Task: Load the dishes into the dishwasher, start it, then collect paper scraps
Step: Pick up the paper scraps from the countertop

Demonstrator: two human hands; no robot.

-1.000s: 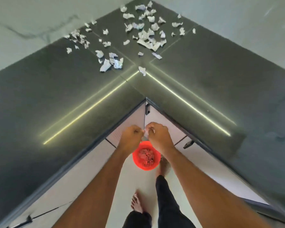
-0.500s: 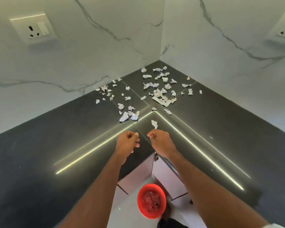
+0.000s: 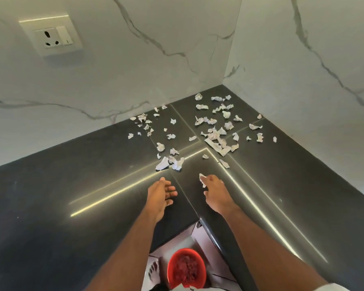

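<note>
Several white crumpled paper scraps (image 3: 215, 135) lie scattered in the far corner of the black countertop (image 3: 72, 206). My left hand (image 3: 160, 194) hovers over the counter with relaxed, spread fingers and holds nothing. My right hand (image 3: 213, 191) reaches forward, its fingertips touching a small paper scrap (image 3: 202, 179) that lies nearest to me. Two larger scraps (image 3: 170, 162) lie just beyond my left hand. Below the counter's inner corner, a red bucket (image 3: 186, 267) with scraps inside stands on the floor.
White marble walls meet at the corner behind the scraps. A wall socket (image 3: 51, 35) sits at the upper left. Light strips reflect along the counter. A bare foot (image 3: 155, 269) shows on the floor next to the bucket.
Both hands rose from over the red bucket up to the countertop and opened. The view tilted up toward the wall corner. My right hand now touches the nearest scrap.
</note>
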